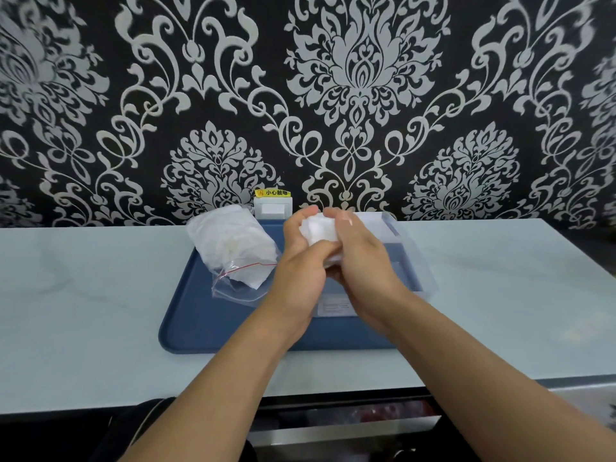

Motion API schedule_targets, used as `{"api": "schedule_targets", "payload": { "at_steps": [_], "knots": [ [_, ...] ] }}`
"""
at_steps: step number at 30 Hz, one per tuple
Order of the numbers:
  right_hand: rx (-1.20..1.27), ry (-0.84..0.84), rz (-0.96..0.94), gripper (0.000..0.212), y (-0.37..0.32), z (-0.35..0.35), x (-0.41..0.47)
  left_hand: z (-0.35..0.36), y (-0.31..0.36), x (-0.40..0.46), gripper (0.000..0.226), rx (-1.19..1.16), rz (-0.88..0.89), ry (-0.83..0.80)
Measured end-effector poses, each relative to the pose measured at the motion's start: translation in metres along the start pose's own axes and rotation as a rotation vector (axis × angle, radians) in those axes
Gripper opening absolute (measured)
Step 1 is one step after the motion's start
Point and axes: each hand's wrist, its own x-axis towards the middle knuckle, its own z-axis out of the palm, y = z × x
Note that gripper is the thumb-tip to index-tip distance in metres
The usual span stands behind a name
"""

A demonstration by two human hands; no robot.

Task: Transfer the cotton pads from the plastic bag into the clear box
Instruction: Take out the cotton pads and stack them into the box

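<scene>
Two bare forearms reach forward from the bottom edge of the view, over the near edge of a pale blue-white, smooth countertop (100, 295) with faint marbling. Below that edge runs a dark strip and a metal-fronted drawer, its contents blurred.

On the countertop, centred, sits a dark blue plastic tray (206, 331) with rounded corners and a low raised rim. Above the tray's middle, the left hand (300, 261) and the right hand (363, 258) meet, fingers curled around a bunch of white, soft cotton pads (318, 230), which both hands grip between them (the pads bulge out above the knuckles).

Under and beyond the right hand, along the tray's right side, lies the clear plastic box (400, 235), rectangular, glossy and nearly see-through, with a pale label near its front; whether it already holds any pads cannot be told.

At the tray's far left corner lies the clear plastic zip bag (233, 251), crinkled, with a thin red seal line near its open mouth and a heap of white pads inside.

Behind the tray, against the wall, stands a small white socket cover (272, 208) with a yellow warning sticker. The wall (333, 78) carries black wallpaper with a raised silver-grey damask pattern.
</scene>
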Motion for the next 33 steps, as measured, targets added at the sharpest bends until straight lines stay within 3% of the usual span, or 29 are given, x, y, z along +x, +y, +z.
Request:
{"api": "schedule_targets", "payload": {
  "at_steps": [3, 5, 7, 9, 12, 15, 18, 20, 21, 23, 26, 30, 33],
  "knots": [
    [-0.034, -0.018, -0.061, 0.044, -0.004, 0.002, 0.003, -0.005, 0.001, 0.003, 0.06, 0.009, 0.026, 0.051],
    [-0.129, 0.045, -0.25, 0.051, -0.012, -0.006, 0.002, -0.008, 0.003, 0.005, 0.06, 0.023, 0.046, 0.052],
    [-0.502, 0.078, -0.603, 0.05, -0.016, -0.017, 0.002, -0.011, 0.004, 0.006, 0.06, 0.001, 0.035, 0.016],
    [-0.812, -0.06, -0.735, 0.049, -0.011, -0.024, 0.006, -0.012, 0.004, 0.006, 0.058, 0.019, 0.027, -0.015],
    [-0.888, -0.305, -0.618, 0.051, -0.002, -0.027, 0.015, -0.014, 0.005, 0.006, 0.059, 0.14, 0.012, -0.042],
    [-0.884, -0.341, -0.59, 0.054, -0.003, -0.027, 0.014, -0.012, 0.007, 0.004, 0.062, 0.22, -0.026, -0.075],
    [-0.515, -0.257, -0.407, 0.07, -0.012, -0.03, 0.005, -0.011, 0.011, 0.006, 0.064, 0.157, -0.051, -0.034],
    [-0.245, -0.18, -0.218, 0.091, -0.017, -0.037, 0.004, -0.008, 0.015, 0.008, 0.068, -0.059, -0.104, 0.024],
    [-0.185, -0.189, -0.149, 0.089, -0.016, -0.041, 0.005, -0.006, 0.017, 0.008, 0.069, -0.156, -0.127, 0.027],
    [-0.18, -0.206, -0.101, 0.058, -0.016, -0.047, 0.006, -0.002, 0.015, 0.008, 0.069, -0.184, -0.164, 0.0],
    [-0.187, -0.144, -0.114, 0.026, -0.018, -0.051, 0.004, 0.008, 0.01, 0.008, 0.073, -0.003, -0.141, -0.02],
    [-0.216, -0.08, -0.051, 0.027, -0.027, -0.06, 0.006, 0.019, 0.008, 0.015, 0.077, 0.209, -0.058, -0.06],
    [-0.393, 0.199, -0.07, 0.039, -0.036, -0.09, 0.023, 0.019, 0.008, 0.018, 0.073, 0.6, 0.162, -0.073]
  ]
}}
